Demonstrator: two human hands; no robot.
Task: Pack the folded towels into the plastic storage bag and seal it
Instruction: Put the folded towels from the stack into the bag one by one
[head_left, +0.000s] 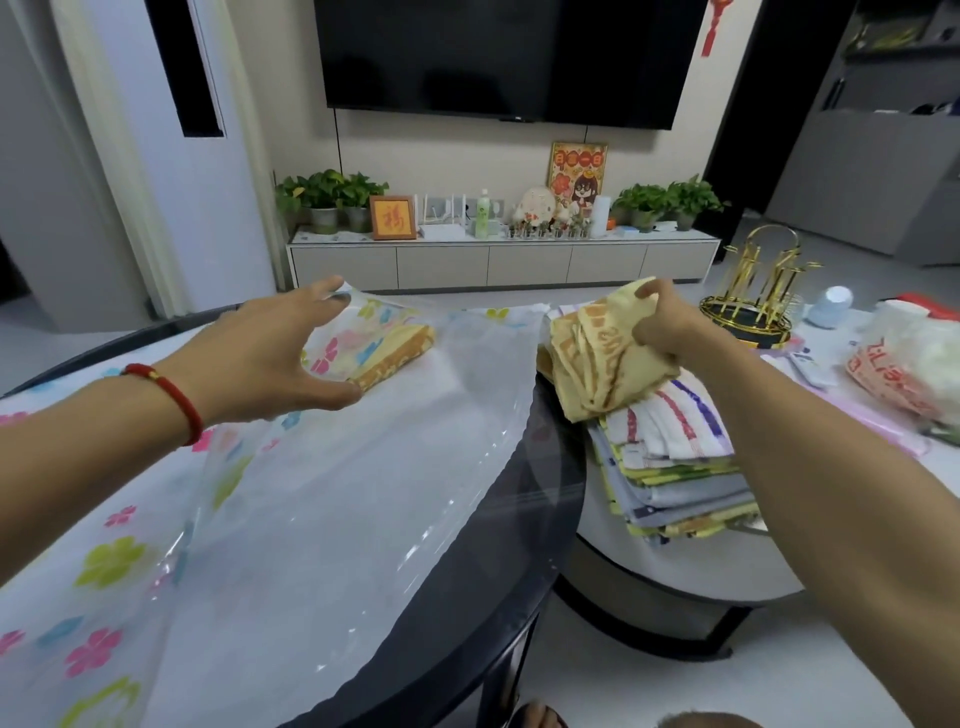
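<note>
A large clear plastic storage bag (332, 499) with coloured flower prints lies spread over the dark round table (524, 582). One folded yellow-and-orange towel (387, 348) lies inside it at the far end. My left hand (270, 358) holds the bag's upper layer lifted, fingers spread around the edge. My right hand (670, 327) grips a second folded yellow towel (597, 358) above a stack of folded towels (675, 467) on the lower white table to the right.
A gold cup rack (758, 296), a white jar (834, 306) and plastic shopping bags (909, 364) sit on the white table (675, 566) at the right. A TV cabinet (498, 260) with plants stands behind. A person's toes (535, 717) show at the bottom edge.
</note>
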